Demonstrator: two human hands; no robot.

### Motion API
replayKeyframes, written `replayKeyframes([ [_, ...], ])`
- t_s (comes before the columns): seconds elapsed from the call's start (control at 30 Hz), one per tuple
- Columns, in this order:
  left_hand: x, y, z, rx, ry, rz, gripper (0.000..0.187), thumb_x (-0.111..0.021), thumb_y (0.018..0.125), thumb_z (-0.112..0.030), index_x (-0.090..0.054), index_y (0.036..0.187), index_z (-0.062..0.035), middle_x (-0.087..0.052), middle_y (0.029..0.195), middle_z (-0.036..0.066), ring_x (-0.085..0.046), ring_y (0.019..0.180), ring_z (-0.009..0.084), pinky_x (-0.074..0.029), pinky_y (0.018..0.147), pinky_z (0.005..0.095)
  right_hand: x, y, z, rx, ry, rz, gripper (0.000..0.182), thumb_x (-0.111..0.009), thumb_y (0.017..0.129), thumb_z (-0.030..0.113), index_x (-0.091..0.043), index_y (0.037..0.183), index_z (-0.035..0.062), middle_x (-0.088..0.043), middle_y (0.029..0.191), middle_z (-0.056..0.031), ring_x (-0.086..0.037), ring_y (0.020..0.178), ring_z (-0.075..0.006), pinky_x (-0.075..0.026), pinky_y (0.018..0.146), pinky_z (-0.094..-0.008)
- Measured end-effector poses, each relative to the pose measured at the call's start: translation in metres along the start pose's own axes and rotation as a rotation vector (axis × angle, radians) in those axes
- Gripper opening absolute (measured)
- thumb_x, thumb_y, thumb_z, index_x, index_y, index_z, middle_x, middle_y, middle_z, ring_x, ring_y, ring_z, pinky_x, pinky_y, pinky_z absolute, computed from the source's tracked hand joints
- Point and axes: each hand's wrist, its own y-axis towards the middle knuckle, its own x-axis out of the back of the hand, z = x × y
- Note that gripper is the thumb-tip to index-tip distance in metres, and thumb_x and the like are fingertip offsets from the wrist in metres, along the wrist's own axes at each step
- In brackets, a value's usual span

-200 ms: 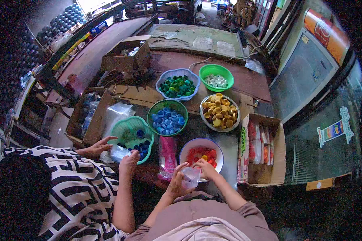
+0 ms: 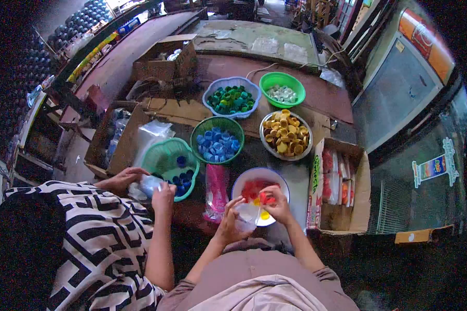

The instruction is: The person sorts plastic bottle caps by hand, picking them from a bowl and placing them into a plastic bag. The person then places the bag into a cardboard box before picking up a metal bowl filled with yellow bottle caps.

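My left hand [image 2: 227, 226] grips a clear plastic bag [image 2: 247, 216], its mouth spread toward the bowl. Between the fingertips of my right hand [image 2: 279, 208] is a red bottle cap [image 2: 267, 198], held at the bag's right edge. Both hands are over the near side of a white bowl [image 2: 284, 186] with a blue rim. Red caps [image 2: 253, 189] fill its far part, and a yellow cap [image 2: 265, 214] lies near the front. A pink plastic pack [image 2: 216, 189] lies just left of the bowl.
On my left, a co-worker's hands [image 2: 163, 197] hold a plastic bag by a green basket [image 2: 149, 152] of dark blue caps. Farther back are containers of light blue [image 2: 219, 144], green [image 2: 232, 99], white [image 2: 281, 94] and yellow caps [image 2: 285, 136]. A cardboard box [image 2: 361, 194] with bagged red caps stands right.
My right hand has moved right and slightly up from the bag's mouth, and a red cap now shows in its fingers. The camera view has shifted slightly.
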Motion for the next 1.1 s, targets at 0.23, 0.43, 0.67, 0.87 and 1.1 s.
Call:
replayKeyframes([
  [0.23, -0.002, 0.002, 0.000, -0.101, 0.065, -0.046, 0.070, -0.075, 0.052, -0.013, -0.037, 0.110, -0.0043, -0.039, 0.121, 0.016, -0.035, 0.116, 0.0337, -0.034, 0.094, 0.0420, -0.006, -0.005, 0.077, 0.225, -0.074, 0.102, 0.031, -0.064, 0.065, 0.001, -0.056, 0.094, 0.0066, -0.047, 0.102, -0.0092, -0.051, 0.092, -0.0176, -0.047, 0.072, -0.0258],
  [0.43, 0.000, -0.001, -0.001, -0.063, 0.036, -0.012, 0.072, -0.076, 0.052, -0.014, -0.036, 0.111, -0.0043, -0.039, 0.121, 0.017, -0.035, 0.116, 0.0340, -0.033, 0.094, 0.0424, -0.010, -0.015, 0.080, 0.108, -0.061, 0.283, 0.032, -0.064, 0.060, 0.004, -0.058, 0.092, 0.0071, -0.049, 0.101, -0.0117, -0.051, 0.095, -0.0264, -0.044, 0.081, -0.0341],
  [0.67, -0.005, -0.006, 0.002, -0.066, 0.038, 0.003, 0.065, -0.076, 0.053, -0.014, -0.035, 0.103, -0.0058, -0.039, 0.122, 0.018, -0.035, 0.116, 0.0345, -0.034, 0.094, 0.0427, 0.001, -0.013, 0.091, 0.275, -0.278, 0.155, 0.039, -0.066, 0.062, 0.007, -0.056, 0.099, 0.0084, -0.049, 0.105, -0.0109, -0.049, 0.099, -0.0271, -0.040, 0.087, -0.0358],
  [0.87, 0.002, -0.018, 0.000, -0.060, 0.118, -0.063, 0.060, -0.076, 0.054, -0.014, -0.034, 0.096, -0.0072, -0.044, 0.118, 0.018, -0.037, 0.114, 0.0350, -0.033, 0.094, 0.0425, 0.017, 0.003, 0.063, 0.062, -0.077, 0.094, 0.042, -0.065, 0.065, 0.013, -0.054, 0.105, 0.0090, -0.052, 0.101, -0.0104, -0.052, 0.096, -0.0251, -0.041, 0.085, -0.0345],
  [1.1, 0.027, -0.025, 0.036, -0.032, -0.150, -0.104, 0.037, -0.053, 0.069, -0.036, -0.043, 0.095, -0.0118, -0.048, 0.108, 0.016, -0.040, 0.107, 0.0323, -0.029, 0.094, 0.0492, -0.023, 0.026, -0.046, -0.011, -0.762, 0.246, 0.033, -0.066, 0.064, 0.017, -0.056, 0.093, 0.0062, -0.053, 0.089, -0.0120, -0.055, 0.085, -0.0280, -0.048, 0.071, -0.0380],
])
